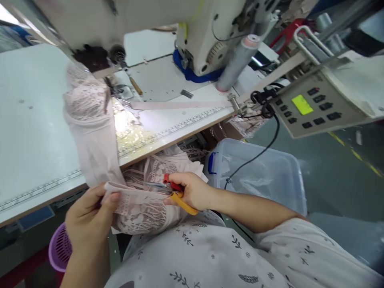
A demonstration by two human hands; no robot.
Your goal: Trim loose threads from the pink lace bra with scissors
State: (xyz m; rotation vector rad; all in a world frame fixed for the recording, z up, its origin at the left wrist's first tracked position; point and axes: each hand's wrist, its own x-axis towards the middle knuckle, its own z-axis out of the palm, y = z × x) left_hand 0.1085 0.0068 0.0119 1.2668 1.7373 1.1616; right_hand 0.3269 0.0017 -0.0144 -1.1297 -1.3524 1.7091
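Note:
Pale pink lace fabric [144, 216] lies over my lap, and a smooth band of it runs up across the table edge to the sewing machine. My left hand [93, 212] pinches the folded edge of this lace fabric between thumb and fingers. In my right hand [195, 190] is a pair of scissors [183, 203] with one red and one yellow handle. The scissor blades are parted and point left, beside the fabric edge; whether they touch it I cannot tell. More lace [81, 92] lies on the table at the machine's needle area.
A sewing machine [198, 44] stands on the white table [33, 120]. A narrow pink tape [186, 105] feeds in from the right, past a grey thread cone [238, 62]. At right are a control box [318, 104], a black cable [274, 136] and a clear plastic bin [258, 160]. A purple basket [60, 248] sits lower left.

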